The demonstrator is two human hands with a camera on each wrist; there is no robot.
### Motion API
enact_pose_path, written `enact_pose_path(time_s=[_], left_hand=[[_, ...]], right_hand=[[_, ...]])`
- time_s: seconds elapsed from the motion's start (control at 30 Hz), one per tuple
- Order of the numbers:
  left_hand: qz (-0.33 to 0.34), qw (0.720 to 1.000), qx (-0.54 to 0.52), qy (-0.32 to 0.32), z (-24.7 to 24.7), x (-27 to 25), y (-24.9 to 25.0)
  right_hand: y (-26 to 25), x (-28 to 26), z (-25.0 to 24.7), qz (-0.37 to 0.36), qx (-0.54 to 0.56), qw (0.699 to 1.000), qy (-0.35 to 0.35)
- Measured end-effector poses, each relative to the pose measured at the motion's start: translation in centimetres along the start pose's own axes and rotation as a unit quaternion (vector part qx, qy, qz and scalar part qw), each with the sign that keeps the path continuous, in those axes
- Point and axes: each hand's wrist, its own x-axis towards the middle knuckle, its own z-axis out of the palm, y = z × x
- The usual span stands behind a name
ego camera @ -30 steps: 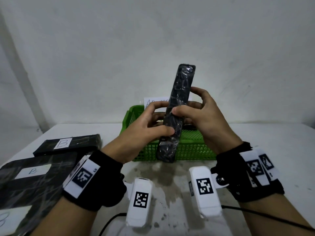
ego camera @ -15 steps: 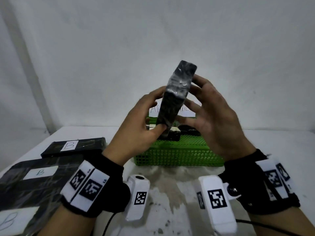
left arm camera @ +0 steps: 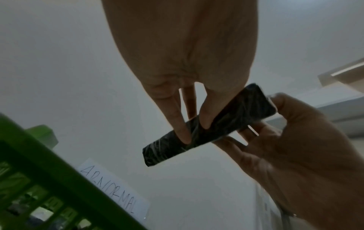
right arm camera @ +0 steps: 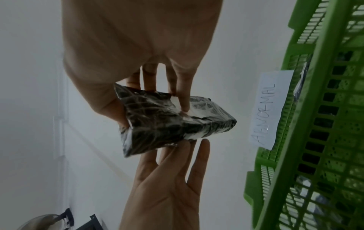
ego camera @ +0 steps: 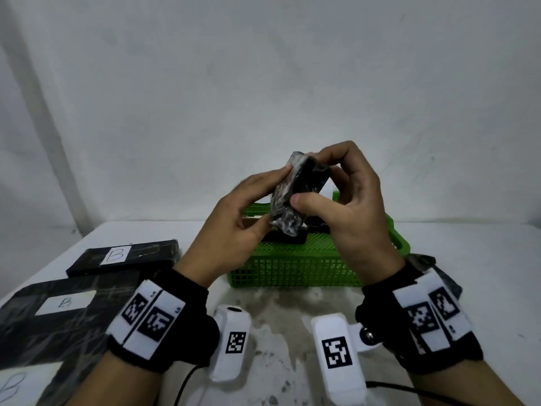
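Observation:
A long black block wrapped in clear film (ego camera: 289, 200) (left arm camera: 208, 127) (right arm camera: 169, 123) is held in the air above the green mesh basket (ego camera: 292, 268). My left hand (ego camera: 248, 212) holds it from the left, thumb under it and fingers along its side. My right hand (ego camera: 339, 194) grips it from the right, thumb on the near face and fingers curled over its top end. In the left wrist view the left fingertips (left arm camera: 183, 137) press on the block's flat side. The block's far end is hidden behind my right fingers in the head view.
The green basket holds more dark wrapped items (ego camera: 287, 238). A paper sign reading ABNORMAL (right arm camera: 269, 109) hangs on the wall behind it. Two black boxes labelled B (ego camera: 123, 256) (ego camera: 64, 315) lie on the white table (ego camera: 468, 259) at the left.
The block has tipped from upright toward lying end-on and come lower. My right hand has closed its fingers over the top end; the left hand has slid along its side.

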Motion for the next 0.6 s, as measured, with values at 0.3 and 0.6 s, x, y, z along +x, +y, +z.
enact_pose_path(time_s=[0.3, 0.6], left_hand=[[-0.243, 0.937, -0.249, -0.022, -0.8, 0.0, 1.9], [-0.188, 0.960, -0.207, -0.030, -0.1, -0.2, 1.7]], right_hand=[[0.5, -0.1, -0.8, -0.026, -0.089, 0.978, -0.187], [0.2, 0.8, -1.6, 0.192, -0.041, 0.980, 0.011]])
